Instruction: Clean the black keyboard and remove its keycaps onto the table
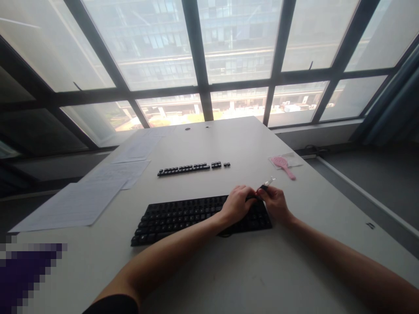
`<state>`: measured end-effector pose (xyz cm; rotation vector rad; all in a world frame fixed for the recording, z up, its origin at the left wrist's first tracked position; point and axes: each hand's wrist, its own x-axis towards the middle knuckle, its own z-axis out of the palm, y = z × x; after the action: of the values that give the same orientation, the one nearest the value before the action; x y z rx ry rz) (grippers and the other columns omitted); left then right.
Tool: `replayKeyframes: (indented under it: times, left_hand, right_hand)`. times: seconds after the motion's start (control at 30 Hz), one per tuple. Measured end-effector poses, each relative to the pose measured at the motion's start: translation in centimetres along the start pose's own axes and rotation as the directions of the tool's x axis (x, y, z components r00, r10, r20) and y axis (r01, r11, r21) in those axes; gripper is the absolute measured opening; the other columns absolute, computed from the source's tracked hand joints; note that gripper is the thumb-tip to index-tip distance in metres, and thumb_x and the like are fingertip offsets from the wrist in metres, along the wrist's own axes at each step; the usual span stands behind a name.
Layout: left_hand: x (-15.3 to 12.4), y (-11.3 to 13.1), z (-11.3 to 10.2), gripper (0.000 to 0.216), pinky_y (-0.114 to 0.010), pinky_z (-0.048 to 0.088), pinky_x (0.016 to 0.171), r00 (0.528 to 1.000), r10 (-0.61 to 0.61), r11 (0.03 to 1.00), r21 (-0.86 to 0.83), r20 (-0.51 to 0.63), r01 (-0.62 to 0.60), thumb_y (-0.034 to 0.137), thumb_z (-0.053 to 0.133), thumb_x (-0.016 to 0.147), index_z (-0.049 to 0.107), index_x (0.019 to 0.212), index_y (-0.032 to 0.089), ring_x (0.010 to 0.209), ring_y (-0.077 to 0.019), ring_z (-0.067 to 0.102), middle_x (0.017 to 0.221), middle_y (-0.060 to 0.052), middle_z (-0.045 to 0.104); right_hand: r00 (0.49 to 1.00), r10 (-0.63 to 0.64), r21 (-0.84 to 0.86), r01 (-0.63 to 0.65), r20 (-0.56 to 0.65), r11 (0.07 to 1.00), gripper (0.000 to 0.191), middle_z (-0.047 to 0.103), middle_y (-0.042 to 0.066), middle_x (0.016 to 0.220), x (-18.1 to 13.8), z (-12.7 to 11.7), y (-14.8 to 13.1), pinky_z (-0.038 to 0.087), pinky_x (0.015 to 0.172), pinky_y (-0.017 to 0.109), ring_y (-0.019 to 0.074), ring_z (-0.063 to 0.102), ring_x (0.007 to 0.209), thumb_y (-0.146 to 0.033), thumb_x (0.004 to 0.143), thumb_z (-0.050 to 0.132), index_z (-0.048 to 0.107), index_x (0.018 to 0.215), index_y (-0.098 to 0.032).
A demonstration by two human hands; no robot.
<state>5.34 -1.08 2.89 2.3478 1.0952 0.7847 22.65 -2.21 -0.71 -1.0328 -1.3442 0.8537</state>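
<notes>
A black keyboard (183, 218) lies in front of me, its far row lacking keycaps along much of its length. My left hand (238, 203) is over the keyboard's right part, fingers curled in and closed; what they grip, if anything, is hidden. Close beside it, at the far right corner, my right hand (275, 201) is closed around a small tool with a black body and a pale forked tip (270, 180) that points away from me. The fingertips of both hands nearly meet. Behind the keyboard, loose black keycaps (185, 168) stand lined up in a row.
A pink round-headed brush (284, 166) lies on a clear plastic bag (296, 159) to the right. Printed paper sheets (75, 203) cover the table's left side. A small dark piece (370, 225) sits near the right edge. Windows (238, 43) rise beyond the white table (229, 144).
</notes>
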Motion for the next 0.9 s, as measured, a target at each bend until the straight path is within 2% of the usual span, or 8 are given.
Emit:
replayKeyframes:
  times: [0.07, 0.17, 0.37, 0.53, 0.7, 0.83, 0.9]
  left_hand:
    - [-0.1, 0.0, 0.0, 0.025, -0.033, 0.046, 0.091, 0.999, 0.004, 0.999, -0.05, -0.038, -0.006, 0.017, 0.067, 0.086, 0.061, 0.11, 0.023, 0.101, -0.0208, 0.058, 0.101, -0.002, 0.068]
    - [-0.2, 0.2, 0.0, 0.034, -0.034, 0.046, 0.091, 0.996, 0.052, 0.999, -0.01, -0.071, -0.053, 0.014, 0.069, 0.085, 0.058, 0.116, 0.023, 0.101, -0.021, 0.058, 0.102, -0.002, 0.069]
    - [-0.2, 0.3, 0.1, 0.023, -0.035, 0.047, 0.092, 0.988, 0.148, 0.985, 0.092, -0.046, -0.143, 0.016, 0.069, 0.087, 0.064, 0.108, 0.024, 0.097, -0.021, 0.057, 0.102, -0.003, 0.069]
    - [0.0, -0.4, -0.1, 0.023, -0.035, 0.048, 0.091, 0.976, 0.213, 0.971, 0.12, -0.044, -0.206, 0.015, 0.068, 0.087, 0.068, 0.108, 0.025, 0.093, -0.0204, 0.055, 0.098, -0.003, 0.068]
    - [-0.2, -0.2, -0.1, 0.021, -0.036, 0.05, 0.09, 0.966, 0.253, 0.958, 0.151, -0.044, -0.244, 0.014, 0.064, 0.089, 0.069, 0.108, 0.024, 0.096, -0.0212, 0.054, 0.101, -0.005, 0.066]
    - [-0.5, 0.7, -0.7, 0.021, -0.038, 0.048, 0.095, 0.964, 0.248, 0.965, 0.109, -0.095, -0.237, 0.013, 0.065, 0.087, 0.069, 0.104, 0.024, 0.107, -0.022, 0.053, 0.115, -0.006, 0.061]
    - [-0.1, 0.6, -1.5, 0.016, -0.036, 0.05, 0.092, 0.972, 0.21, 0.978, 0.033, -0.104, -0.207, 0.017, 0.069, 0.086, 0.07, 0.101, 0.024, 0.103, -0.0207, 0.056, 0.112, -0.006, 0.062]
  right_hand:
    - [0.999, 0.018, -0.003, -0.018, -0.046, 1.0, 0.028, 0.067, 0.003, 0.07, -0.1, 0.2, -0.2, 0.046, 0.061, 0.028, 0.0172, 0.059, 0.065, -0.042, 0.087, 0.065, 0.069, 0.076, -0.017]
    - [0.992, 0.053, -0.006, -0.054, -0.117, 0.999, 0.033, 0.066, 0.003, 0.067, 0.0, 0.5, -0.6, 0.044, 0.056, 0.027, 0.0161, 0.057, 0.06, -0.046, 0.088, 0.064, 0.067, 0.074, -0.016]
    - [0.987, 0.071, 0.006, -0.071, -0.142, 0.997, 0.039, 0.056, 0.0, 0.058, 0.1, 0.7, -0.9, 0.036, 0.05, 0.025, 0.0121, 0.047, 0.054, -0.048, 0.089, 0.062, 0.062, 0.066, -0.016]
    - [0.987, 0.066, 0.048, -0.06, -0.15, 0.997, 0.036, 0.058, 0.0, 0.063, -0.2, 0.9, -0.6, 0.038, 0.053, 0.025, 0.0129, 0.048, 0.058, -0.048, 0.087, 0.065, 0.064, 0.072, -0.016]
    - [0.987, 0.042, 0.042, -0.036, -0.157, 0.998, 0.037, 0.055, -0.001, 0.06, -0.2, 1.0, -0.8, 0.036, 0.05, 0.025, 0.0122, 0.046, 0.055, -0.048, 0.089, 0.063, 0.062, 0.07, -0.016]
    - [0.978, 0.044, 0.047, -0.036, -0.203, 0.998, 0.038, 0.057, 0.0, 0.061, 0.2, 0.7, -0.5, 0.038, 0.052, 0.025, 0.0128, 0.048, 0.056, -0.051, 0.089, 0.061, 0.063, 0.072, -0.016]
    - [0.968, 0.069, 0.069, -0.054, -0.24, 0.996, 0.039, 0.057, 0.001, 0.063, 0.6, 0.4, 0.0, 0.039, 0.053, 0.026, 0.013, 0.049, 0.057, -0.052, 0.088, 0.062, 0.064, 0.073, -0.016]
